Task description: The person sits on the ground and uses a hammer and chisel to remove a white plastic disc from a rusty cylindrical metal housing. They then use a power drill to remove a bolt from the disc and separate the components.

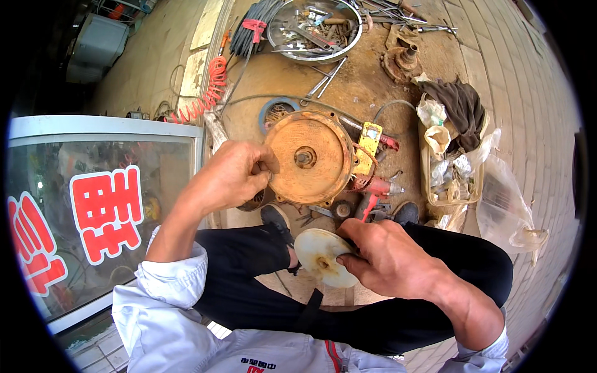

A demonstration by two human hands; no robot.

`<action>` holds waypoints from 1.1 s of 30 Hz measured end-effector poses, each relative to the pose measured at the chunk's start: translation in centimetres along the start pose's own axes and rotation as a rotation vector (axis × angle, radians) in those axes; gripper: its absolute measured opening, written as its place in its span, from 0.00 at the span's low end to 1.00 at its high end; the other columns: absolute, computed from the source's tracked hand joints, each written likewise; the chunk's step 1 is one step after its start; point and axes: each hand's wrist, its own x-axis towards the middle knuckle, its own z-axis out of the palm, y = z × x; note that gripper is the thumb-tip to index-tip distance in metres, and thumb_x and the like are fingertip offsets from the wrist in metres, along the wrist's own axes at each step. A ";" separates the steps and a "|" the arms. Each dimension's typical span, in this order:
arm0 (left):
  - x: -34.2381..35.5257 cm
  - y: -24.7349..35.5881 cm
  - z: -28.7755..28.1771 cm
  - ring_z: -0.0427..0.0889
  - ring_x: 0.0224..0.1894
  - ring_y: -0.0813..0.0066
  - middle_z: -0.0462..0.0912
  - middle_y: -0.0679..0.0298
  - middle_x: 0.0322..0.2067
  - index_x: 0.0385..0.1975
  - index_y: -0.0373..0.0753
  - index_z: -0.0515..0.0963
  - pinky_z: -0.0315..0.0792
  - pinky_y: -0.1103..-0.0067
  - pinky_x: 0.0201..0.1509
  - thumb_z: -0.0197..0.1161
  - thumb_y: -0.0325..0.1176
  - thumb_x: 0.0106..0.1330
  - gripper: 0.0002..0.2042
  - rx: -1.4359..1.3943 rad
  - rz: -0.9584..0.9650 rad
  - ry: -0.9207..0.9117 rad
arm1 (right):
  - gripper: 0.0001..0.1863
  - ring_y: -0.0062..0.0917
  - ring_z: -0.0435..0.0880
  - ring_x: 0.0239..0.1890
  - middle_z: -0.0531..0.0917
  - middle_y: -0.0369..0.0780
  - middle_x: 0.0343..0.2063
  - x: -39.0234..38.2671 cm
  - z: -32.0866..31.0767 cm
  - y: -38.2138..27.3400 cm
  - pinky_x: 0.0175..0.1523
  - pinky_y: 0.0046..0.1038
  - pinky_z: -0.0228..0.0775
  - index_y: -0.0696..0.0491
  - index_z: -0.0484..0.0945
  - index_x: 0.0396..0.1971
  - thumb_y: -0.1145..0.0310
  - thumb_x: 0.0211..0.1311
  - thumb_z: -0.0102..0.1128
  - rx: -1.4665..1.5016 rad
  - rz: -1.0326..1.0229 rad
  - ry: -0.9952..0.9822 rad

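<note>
A pale, stained round disc with a rusty hub hangs above the ground between my knees. My right hand grips its right edge, thumb on top and fingers beneath. In front of me sits a big round rust-orange metal housing, with a short shaft end at its centre. At the housing's left rim is my left hand, its fingers curled together in a pinch. Whatever those fingers hold, if anything, is hidden.
Right of the housing lie a yellow meter and a red power tool. Farther right stands a bin of rags and plastic bags. A metal basin of tools is at the back. A glass-sided cabinet borders the left.
</note>
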 end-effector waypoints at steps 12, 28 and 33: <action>5.2 -7.2 -8.9 0.69 0.24 0.82 0.71 0.68 0.29 0.30 0.39 0.72 0.60 0.86 0.19 0.58 0.39 0.70 0.11 -1.135 -0.045 0.122 | 0.14 0.47 0.86 0.30 0.83 0.52 0.26 0.9 -1.4 -3.2 0.34 0.38 0.76 0.62 0.77 0.46 0.73 0.63 0.67 0.112 0.116 -0.003; 24.2 -28.0 5.0 0.87 0.39 0.48 0.87 0.50 0.32 0.38 0.43 0.88 0.80 0.59 0.43 0.69 0.34 0.61 0.08 0.339 -0.026 0.357 | 0.24 0.34 0.85 0.36 0.87 0.49 0.34 -0.4 -4.2 -3.5 0.43 0.31 0.75 0.69 0.83 0.42 0.78 0.38 0.70 0.206 0.465 0.608; 26.4 -28.0 5.8 0.87 0.38 0.47 0.87 0.49 0.31 0.33 0.42 0.87 0.80 0.58 0.41 0.67 0.32 0.60 0.05 0.281 0.099 0.367 | 0.24 0.30 0.84 0.36 0.87 0.46 0.33 -0.8 -4.8 -2.2 0.42 0.26 0.73 0.68 0.83 0.42 0.74 0.39 0.71 0.328 0.526 0.627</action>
